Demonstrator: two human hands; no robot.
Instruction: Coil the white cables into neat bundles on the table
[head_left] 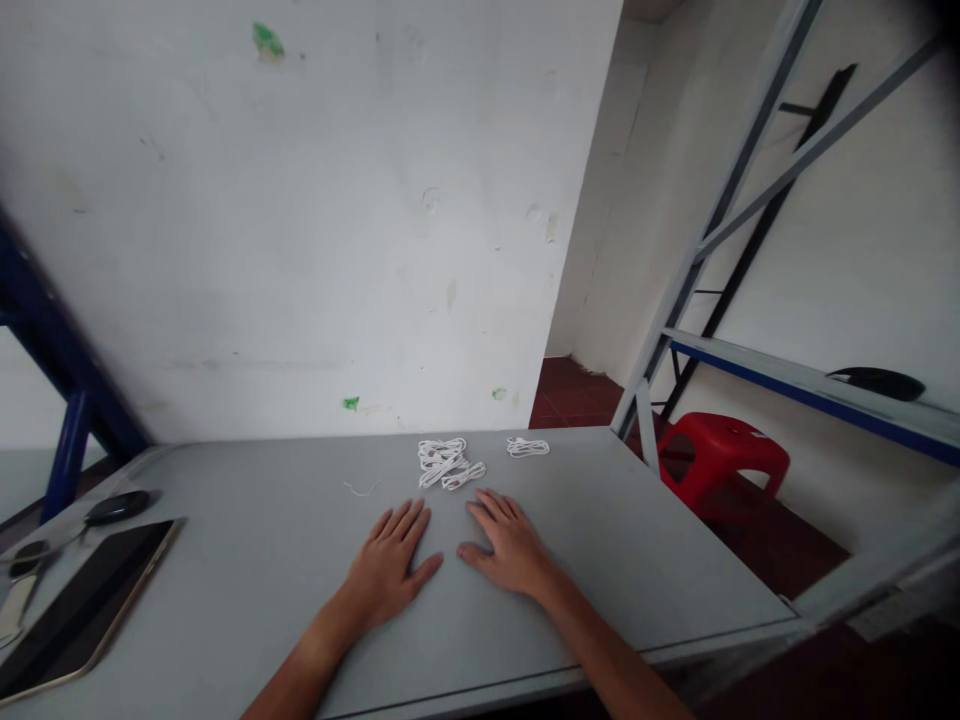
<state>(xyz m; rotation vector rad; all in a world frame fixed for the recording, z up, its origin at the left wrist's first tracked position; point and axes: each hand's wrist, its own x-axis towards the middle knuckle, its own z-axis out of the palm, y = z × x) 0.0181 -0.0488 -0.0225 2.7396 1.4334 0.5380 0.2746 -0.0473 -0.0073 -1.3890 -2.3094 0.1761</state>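
My left hand (386, 570) lies flat on the grey table (247, 590), palm down with the thumb stretched out to the side. Opposite it, my right hand (506, 545) also rests palm down, fingers extended. Neither holds anything. Just beyond the fingertips sits a pile of coiled white cables (441, 460), with one small bundle (465, 475) at its right front. Another coiled white cable (528, 447) lies apart, farther right. A thin loose white strand (362, 489) is on the tabletop beyond my left hand.
A tablet (90, 600) lies at the left, near a black mouse-like object (118, 507). Behind the table stands a white wall (337, 220). A red plastic stool (720, 455) and a metal rack (795, 370) are to the right; a blue post (71, 350) rises at the left.
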